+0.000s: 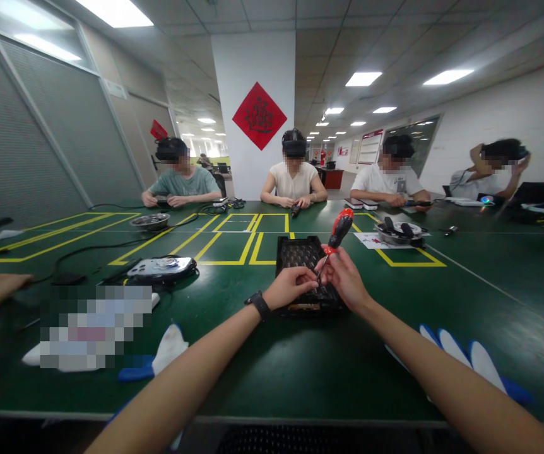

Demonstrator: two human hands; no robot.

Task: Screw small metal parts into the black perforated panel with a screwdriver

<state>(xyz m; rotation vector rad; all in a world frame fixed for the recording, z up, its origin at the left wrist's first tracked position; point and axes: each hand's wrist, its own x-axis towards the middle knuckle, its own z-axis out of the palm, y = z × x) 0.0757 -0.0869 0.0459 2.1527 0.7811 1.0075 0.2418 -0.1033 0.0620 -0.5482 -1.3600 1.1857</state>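
A red and black screwdriver [341, 230] tilts up to the right, its thin shaft running down between my hands. My right hand [342, 274] is closed around the shaft just below the handle. Beside it, my left hand [295, 285] has its fingertips pinched together near the lower end of the shaft; whatever they hold is too small to make out. Both hands are over a black plastic tray [284, 252] with a ridged inside, which lies on the green table. Part of the tray is hidden behind my hands.
White-and-blue gloves [456, 347] lie at right, with another glove [170, 347] at left. A phone [161, 268] lies on a black object at left. Metal bowls [150, 221] stand farther off. Several people sit opposite; another person's hand [0, 290] reaches in from the left.
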